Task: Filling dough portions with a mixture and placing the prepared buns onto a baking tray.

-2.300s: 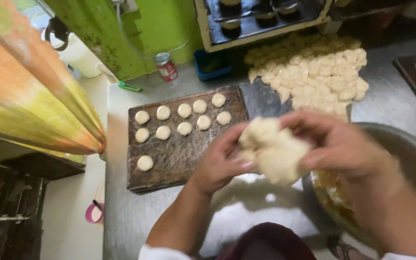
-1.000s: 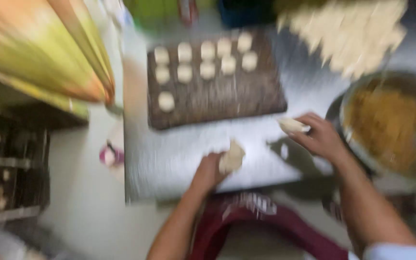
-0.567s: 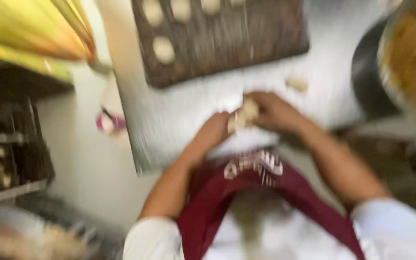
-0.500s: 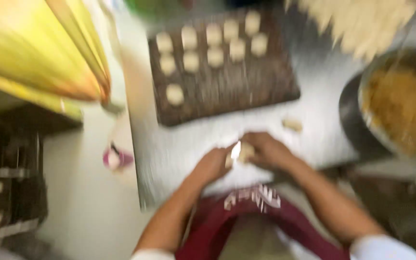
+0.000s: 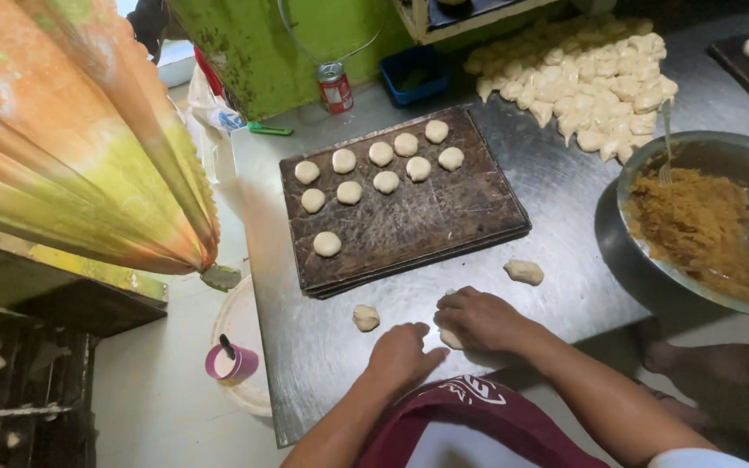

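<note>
While the small piece of dough (image 5: 451, 337) lies pressed on the steel tabletop (image 5: 556, 208), only a pale edge of it shows, poking out from beneath the right hand (image 5: 478, 319), whose fingers curl down over it and cup it against the metal. The left hand (image 5: 400, 355) rests just beside it, palm down and flat, fingers loosely spread, holding nothing. By the look of things, the step in hand is shaping one portion under the palm; finishing it would call for steady downward pressure, with the free hand kept close enough to catch or turn the piece.

Two more loose lumps sit near the hands: one dough lump (image 5: 365, 317) just to the left of the left hand, and another dough lump (image 5: 524, 271) a little beyond the right hand, both apart from the fingers. Farther out lies a dark baking tray (image 5: 444, 217) carrying nine round dough discs (image 5: 382, 180) in loose rows, one of them (image 5: 327, 243) alone nearer the front. To the right stands a metal bowl (image 5: 739, 152) of crumbly brown filling (image 5: 695, 230) with a fork (image 5: 667, 143) leaning in it. Beyond that, a heap of cut dough pieces (image 5: 578, 78) covers the far part of the tabletop, close to a red can (image 5: 335, 87) and a blue tub (image 5: 418, 74).
</note>
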